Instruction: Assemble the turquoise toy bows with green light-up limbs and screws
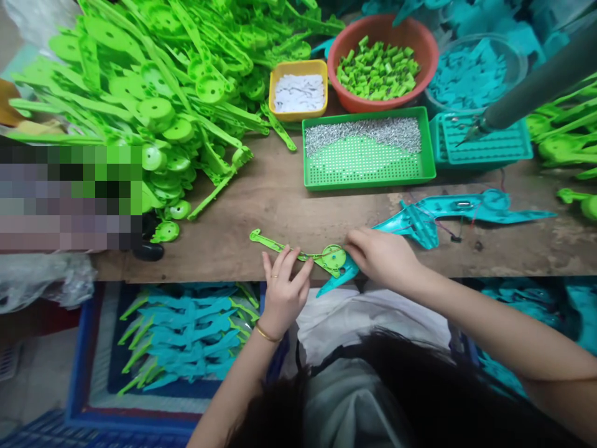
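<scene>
A lime-green plastic arm (265, 240) with a round hub lies on the bench near its front edge. The fingers of my left hand (282, 289) straddle and press on the arm's shaft, holding it down. A thin dark wire runs along the arm and over the hub towards my right hand (385, 254). Those right fingertips are pinched together beside the hub; what is between them is hidden. From under my right hand a turquoise plastic body (480, 208) stretches right, with thin wires and a small metal piece in it. Its turquoise lower end (333, 284) shows beneath the hub.
Green parts (158, 112) are heaped at left. Behind stand a yellow tub (298, 116), a red bowl (342, 93), a green screw tray (368, 183) and a turquoise basket (508, 155). A screwdriver (522, 93) hangs at right. A blue crate (84, 361) stands below.
</scene>
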Action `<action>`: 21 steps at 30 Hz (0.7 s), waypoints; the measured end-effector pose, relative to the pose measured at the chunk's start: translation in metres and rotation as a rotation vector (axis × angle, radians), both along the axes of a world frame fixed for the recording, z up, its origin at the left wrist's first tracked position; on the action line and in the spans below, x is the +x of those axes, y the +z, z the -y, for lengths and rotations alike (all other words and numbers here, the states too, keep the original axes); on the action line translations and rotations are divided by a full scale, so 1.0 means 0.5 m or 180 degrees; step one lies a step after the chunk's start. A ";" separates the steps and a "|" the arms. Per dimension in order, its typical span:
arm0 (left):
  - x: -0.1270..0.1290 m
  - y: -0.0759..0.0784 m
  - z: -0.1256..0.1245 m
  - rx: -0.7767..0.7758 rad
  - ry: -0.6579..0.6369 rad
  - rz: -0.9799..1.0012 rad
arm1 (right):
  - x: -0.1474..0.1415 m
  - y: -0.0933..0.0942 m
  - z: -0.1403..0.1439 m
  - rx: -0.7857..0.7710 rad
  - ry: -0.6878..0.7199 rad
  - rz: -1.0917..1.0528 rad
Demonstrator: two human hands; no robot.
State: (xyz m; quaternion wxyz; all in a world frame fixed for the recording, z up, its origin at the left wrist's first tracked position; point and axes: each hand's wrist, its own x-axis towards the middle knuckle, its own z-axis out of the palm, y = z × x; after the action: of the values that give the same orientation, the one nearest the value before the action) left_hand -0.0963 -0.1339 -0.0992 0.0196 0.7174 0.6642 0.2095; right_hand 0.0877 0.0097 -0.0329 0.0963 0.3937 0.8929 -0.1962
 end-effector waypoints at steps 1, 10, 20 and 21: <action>-0.002 0.001 -0.001 0.0005 -0.0004 -0.0006 | 0.009 -0.002 -0.001 0.0057 -0.0068 0.0020; 0.097 0.052 -0.060 0.0103 0.0124 0.0445 | 0.023 -0.021 0.000 0.0310 0.0115 0.0001; 0.143 0.042 -0.100 -0.0301 -0.0156 0.0029 | 0.069 0.006 -0.059 -0.0120 0.0138 -0.0087; 0.142 0.043 -0.100 -0.0301 -0.0166 0.0022 | 0.071 0.005 -0.061 -0.0056 0.0092 -0.0081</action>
State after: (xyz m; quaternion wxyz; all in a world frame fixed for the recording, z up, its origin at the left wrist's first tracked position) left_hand -0.0255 -0.0841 -0.0778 0.0613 0.7320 0.6543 0.1797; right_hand 0.1230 0.0401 -0.0302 0.0912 0.3774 0.8978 -0.2076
